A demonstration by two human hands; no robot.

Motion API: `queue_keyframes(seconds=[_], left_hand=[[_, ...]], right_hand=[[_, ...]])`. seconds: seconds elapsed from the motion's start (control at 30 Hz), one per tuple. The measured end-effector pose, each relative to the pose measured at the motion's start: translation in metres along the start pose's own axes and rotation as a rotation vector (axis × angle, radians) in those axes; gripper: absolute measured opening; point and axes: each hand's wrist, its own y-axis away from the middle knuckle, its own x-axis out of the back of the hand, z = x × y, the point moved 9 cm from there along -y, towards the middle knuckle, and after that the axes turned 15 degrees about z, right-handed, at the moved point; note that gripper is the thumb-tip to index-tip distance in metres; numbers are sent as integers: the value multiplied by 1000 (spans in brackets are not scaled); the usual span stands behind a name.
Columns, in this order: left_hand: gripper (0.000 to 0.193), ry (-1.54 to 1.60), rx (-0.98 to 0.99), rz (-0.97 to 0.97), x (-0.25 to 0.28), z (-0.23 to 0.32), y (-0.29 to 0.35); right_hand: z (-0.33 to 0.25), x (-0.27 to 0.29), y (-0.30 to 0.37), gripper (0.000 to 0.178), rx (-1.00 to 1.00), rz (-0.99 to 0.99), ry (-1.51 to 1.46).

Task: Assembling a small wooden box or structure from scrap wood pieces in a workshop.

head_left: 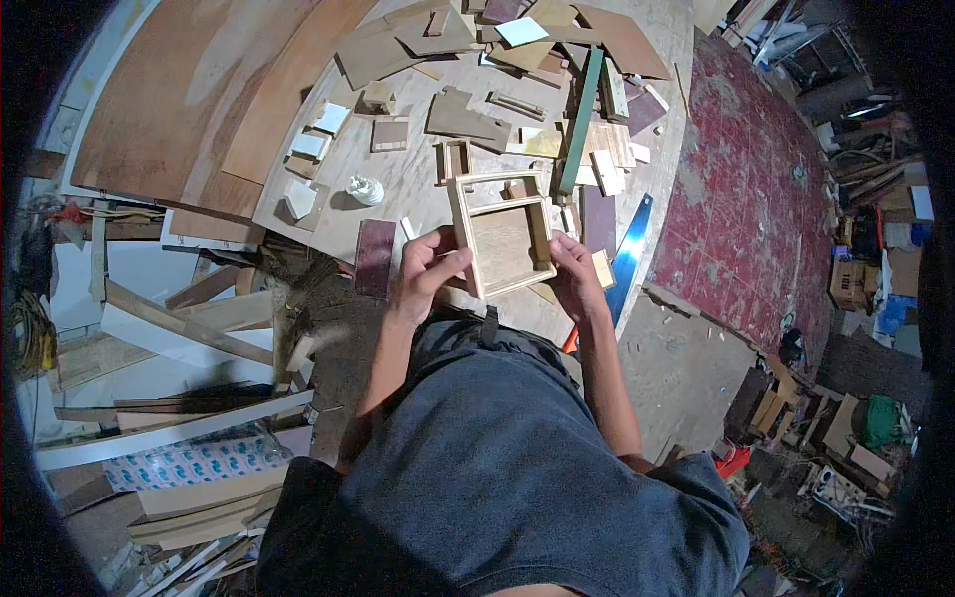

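Between my hands is a small wooden frame (474, 252), raised over the near edge of the worktable. It is open in the middle, with a crossbar making a narrow part at the far end and a larger part nearer me. My left hand (430, 271) grips its left side, thumb on top. On its right side, my right hand (576, 274) holds the near corner with fingers and thumb. Through the frame the table's plywood top shows. Just past it lies a smaller wooden frame (455, 159). A handsaw (628, 261) with a shiny blade rests right of my right hand.
Wood offcuts, a long green strip (582, 121), a white bottle (365, 189) and a dark red board piece (375, 259) lie on the worktable (388, 174). Large plywood sheets (169, 99) lean at left. Scrap wood crowds the floor on both sides.
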Motion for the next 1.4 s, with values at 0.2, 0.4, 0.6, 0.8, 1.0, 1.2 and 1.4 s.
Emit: queue_keyframes(seconds=[0.2,0.4,0.6,0.8,1.0,1.2,1.4], left_hand=[[32,-45,139,49,28,-74,-17],[39,-51,245,323,102,-184,-67],[37,-738,-89,380,154,-227,-106],[31,-926,-221,313,147,-221,-127],[29,-839,-234,433,166,-223,-130],[31,-773,-134,423,175,-230,-145],[31,-737,-181,401,181,-222,-128]], right_hand=[[37,31,-41,34,-12,210,177],[108,75,-87,23,41,197,472],[197,107,-124,23,42,202,517],[221,103,-128,37,-21,80,655],[230,78,-95,41,-286,28,631],[230,80,-95,42,-158,-87,592],[188,122,-90,32,250,95,1101]])
